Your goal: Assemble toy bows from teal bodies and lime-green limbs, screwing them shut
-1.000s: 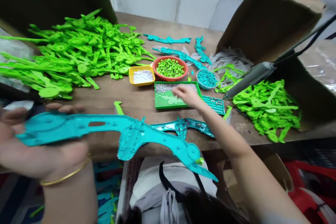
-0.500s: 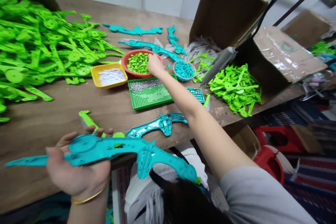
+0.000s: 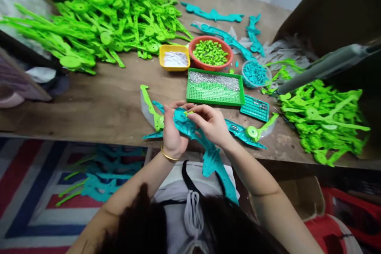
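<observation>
A long teal plastic toy-bow shell (image 3: 212, 158) slants from the table edge down over my lap. My left hand (image 3: 174, 137) grips it near its round disc end, thumb on one side and fingers behind. Against the disc, my right hand (image 3: 211, 123) pinches a small lime-green plastic piece (image 3: 188, 114). Behind the hands lies another teal bow half (image 3: 238, 129) with parts inside, partly covered by my hands. Green limbs with clear film sit at its two ends, one limb (image 3: 150, 105) at left and another (image 3: 262, 129) at right.
A red bowl (image 3: 194, 61) holds small green pieces, beside a yellow tray (image 3: 162, 61) of white strips. Nearer are a green tray of screws (image 3: 216, 97) and a small teal tray (image 3: 254, 113). Green parts pile up left (image 3: 119, 20) and right (image 3: 321, 115). A grey screwdriver (image 3: 321, 67) hangs at right.
My right hand has come back from the red bowl to the teal shell, with a small green piece in its fingers. My left hand has brought the shell in and closed on it. The view has shifted left.
</observation>
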Demonstrator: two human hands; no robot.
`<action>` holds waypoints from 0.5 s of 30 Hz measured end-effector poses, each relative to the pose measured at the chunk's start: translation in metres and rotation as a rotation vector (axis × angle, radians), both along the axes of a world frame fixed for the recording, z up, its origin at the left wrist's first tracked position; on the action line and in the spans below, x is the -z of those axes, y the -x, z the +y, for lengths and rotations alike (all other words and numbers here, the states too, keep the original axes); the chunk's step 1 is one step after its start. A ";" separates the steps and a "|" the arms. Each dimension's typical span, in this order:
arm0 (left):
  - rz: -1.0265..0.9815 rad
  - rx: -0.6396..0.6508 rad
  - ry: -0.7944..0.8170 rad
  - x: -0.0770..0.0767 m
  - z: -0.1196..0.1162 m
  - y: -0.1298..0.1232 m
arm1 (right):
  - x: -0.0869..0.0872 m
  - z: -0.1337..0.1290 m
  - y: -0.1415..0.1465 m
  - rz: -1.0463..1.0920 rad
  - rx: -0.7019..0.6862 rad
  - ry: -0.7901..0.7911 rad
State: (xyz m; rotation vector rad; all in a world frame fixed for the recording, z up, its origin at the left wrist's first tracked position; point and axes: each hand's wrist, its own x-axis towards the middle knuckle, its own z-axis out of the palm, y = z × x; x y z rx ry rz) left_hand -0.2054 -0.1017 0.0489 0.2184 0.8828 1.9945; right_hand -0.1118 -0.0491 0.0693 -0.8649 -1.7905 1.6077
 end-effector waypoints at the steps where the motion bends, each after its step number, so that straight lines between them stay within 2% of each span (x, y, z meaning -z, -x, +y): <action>1: -0.004 0.003 -0.002 -0.001 -0.002 -0.002 | 0.001 -0.003 0.001 -0.006 0.022 -0.044; 15: 0.088 -0.011 0.086 -0.005 -0.016 -0.014 | 0.005 -0.027 0.005 0.029 0.071 -0.158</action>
